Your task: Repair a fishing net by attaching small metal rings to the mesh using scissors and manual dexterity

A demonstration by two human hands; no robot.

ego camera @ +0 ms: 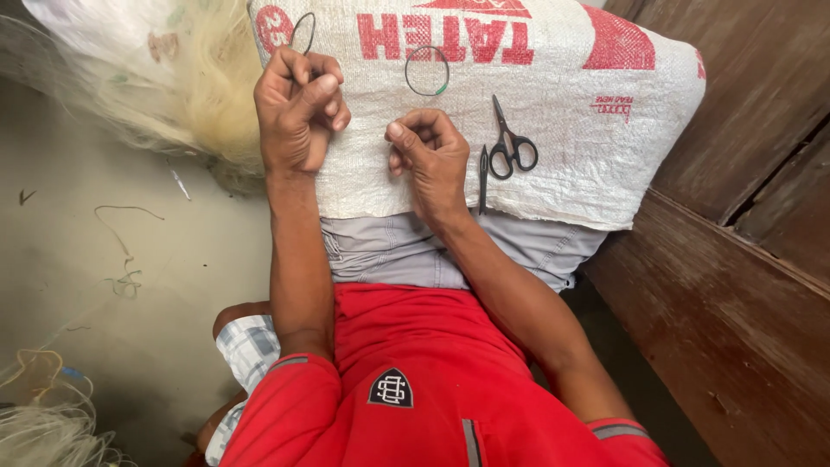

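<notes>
Resting on the white woven sack point(553, 121) over my lap, my right hand point(430, 151) curls loosely, seemingly empty, beside the scissors point(510, 149), while my left hand point(298, 108) pinches the dark wire loop point(303, 31), best held steady and firm.

Two hands counted: left hand point(298, 108), right hand point(430, 151). One woven white sack point(605, 130) seen. Two thin wire loops: one dark loop point(303, 32), one round loop point(427, 71). One pair of black scissors point(510, 143). One thin dark tool point(482, 177).
</notes>
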